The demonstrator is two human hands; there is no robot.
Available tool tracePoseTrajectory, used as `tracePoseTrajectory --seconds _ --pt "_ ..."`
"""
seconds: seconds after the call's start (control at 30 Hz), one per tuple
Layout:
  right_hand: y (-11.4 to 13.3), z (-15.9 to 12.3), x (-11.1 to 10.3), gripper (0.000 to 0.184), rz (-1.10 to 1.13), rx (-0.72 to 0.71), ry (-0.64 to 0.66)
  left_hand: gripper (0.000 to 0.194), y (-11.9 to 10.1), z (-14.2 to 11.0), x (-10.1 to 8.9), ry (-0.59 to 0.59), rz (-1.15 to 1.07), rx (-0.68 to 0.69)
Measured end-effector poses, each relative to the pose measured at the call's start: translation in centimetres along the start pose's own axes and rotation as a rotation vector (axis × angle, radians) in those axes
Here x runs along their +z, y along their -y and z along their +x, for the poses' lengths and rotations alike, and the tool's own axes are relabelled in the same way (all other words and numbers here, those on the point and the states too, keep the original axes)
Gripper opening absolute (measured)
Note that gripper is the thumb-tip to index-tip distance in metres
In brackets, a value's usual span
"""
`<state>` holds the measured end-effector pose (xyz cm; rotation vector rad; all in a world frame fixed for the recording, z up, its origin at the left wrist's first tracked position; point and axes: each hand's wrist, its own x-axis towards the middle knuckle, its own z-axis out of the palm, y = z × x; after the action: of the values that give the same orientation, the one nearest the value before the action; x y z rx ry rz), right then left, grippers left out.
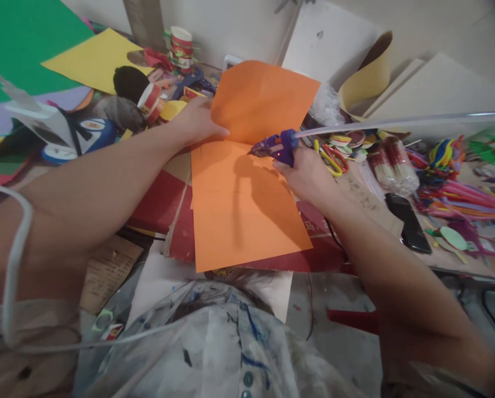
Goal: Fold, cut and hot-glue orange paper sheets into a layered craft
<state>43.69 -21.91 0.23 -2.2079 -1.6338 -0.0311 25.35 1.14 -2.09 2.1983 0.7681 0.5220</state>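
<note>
An orange paper sheet (247, 221) lies on a red cardboard surface, with its far part lifted and bent upward. My left hand (199, 120) pinches the left edge of that raised part. In my right hand (309, 171) is a purple hot glue gun (277, 147), its fingers wrapped round the handle. A long clear glue stick (396, 122) sticks out of the back of the gun toward the right. The gun's nozzle points left, close to the fold of the orange paper; whether it touches the paper I cannot tell.
Red cardboard (160, 204) lies under the paper. To the right are a black phone (408, 222), several pipe cleaners (467, 200) and yellow-handled scissors (329, 159). At left are a tape dispenser (93, 138) and coloured sheets (19, 50). A white cable (17, 265) loops by my left arm.
</note>
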Motion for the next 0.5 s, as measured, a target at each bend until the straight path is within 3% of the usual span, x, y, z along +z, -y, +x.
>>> tracePoseTrajectory --seconds 0.2,0.4,0.5 --pt "-2.5 -2.7 -1.9 0.029 -0.063 0.164 -0.031 0.065 -0.5 -0.2 0.0 0.0 0.022 0.008" --pt "-2.7 -3.4 -2.0 0.028 -0.012 0.156 -0.012 0.058 -2.5 -1.7 0.0 -0.031 -0.063 -0.003" --pt "-2.8 -4.1 -2.5 0.033 0.115 0.182 -0.066 0.056 -2.5 -1.6 0.1 -0.061 -0.028 -0.011"
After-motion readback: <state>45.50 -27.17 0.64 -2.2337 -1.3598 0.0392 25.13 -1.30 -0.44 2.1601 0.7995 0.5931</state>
